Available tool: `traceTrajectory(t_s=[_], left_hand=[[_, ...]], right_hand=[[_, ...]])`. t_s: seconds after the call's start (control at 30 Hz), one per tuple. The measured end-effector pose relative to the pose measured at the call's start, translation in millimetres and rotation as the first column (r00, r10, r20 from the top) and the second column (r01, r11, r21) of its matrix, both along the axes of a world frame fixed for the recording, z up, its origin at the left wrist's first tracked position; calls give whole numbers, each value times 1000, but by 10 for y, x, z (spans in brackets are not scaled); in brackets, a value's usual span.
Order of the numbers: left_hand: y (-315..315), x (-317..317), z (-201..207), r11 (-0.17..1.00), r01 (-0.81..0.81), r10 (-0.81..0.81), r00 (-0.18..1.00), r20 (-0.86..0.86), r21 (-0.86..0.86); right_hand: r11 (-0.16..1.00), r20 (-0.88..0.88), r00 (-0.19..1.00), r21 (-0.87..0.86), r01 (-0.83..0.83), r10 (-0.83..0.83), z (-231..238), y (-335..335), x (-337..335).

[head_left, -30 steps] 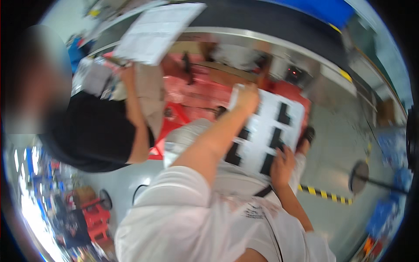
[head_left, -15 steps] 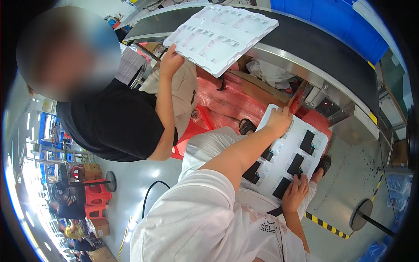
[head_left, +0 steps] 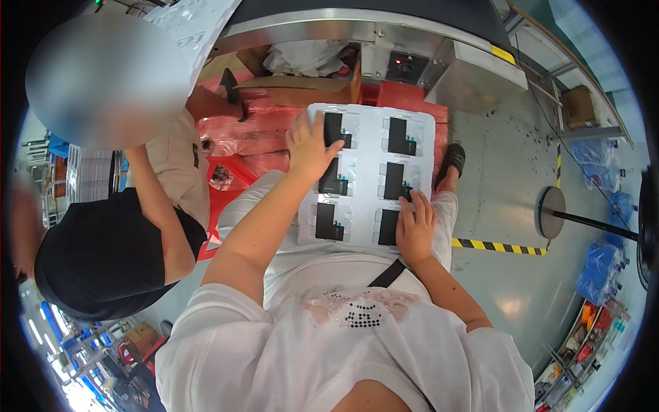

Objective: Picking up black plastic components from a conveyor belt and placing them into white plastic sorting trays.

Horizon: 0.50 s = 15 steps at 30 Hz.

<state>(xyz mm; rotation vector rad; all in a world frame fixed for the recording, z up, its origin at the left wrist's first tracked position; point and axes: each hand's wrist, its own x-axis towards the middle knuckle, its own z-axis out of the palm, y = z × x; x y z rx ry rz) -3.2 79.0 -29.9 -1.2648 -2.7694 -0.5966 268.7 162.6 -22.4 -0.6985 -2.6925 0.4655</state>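
On my lap lies a white molded plastic tray (head_left: 367,172) with two columns of recesses. Flat black rectangular pieces (head_left: 397,135) with small blue tabs sit in them. At the tray's far left edge is my left hand (head_left: 309,147), its fingers stretched out and slightly blurred. Its thumb lies out over the tray, beside the far left black piece (head_left: 333,130). My right hand (head_left: 416,230) rests at the near right edge, fingers spread and laid over the tray. Its fingertips are next to the middle right piece, and it partly covers the near right piece (head_left: 388,227).
A co-worker in a black shirt (head_left: 110,254) sits to my left, near another white tray (head_left: 195,27). Ahead runs a metal-edged conveyor (head_left: 343,24), with a cardboard box (head_left: 295,93) beneath. A fan (head_left: 644,226) and a round stand base (head_left: 551,211) are at right.
My view has turned right, and the tray now lies squarer to me. My left hand has shifted from the tray's far edge to its left side. The co-worker's tray has moved toward the upper left.
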Motion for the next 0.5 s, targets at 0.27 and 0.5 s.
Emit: traceTrajectory(t_s=[0.27,0.5], left_hand=[[-142,-275,-395,974,-168,74,865,496,149],[-491,-213,1062,461,-685,-442,374,815,564]], right_hand=[[992,-127,991,-123,30,-46,-32,-43,104],[857,-142,939,-467,217,-315,-41,-48,327]])
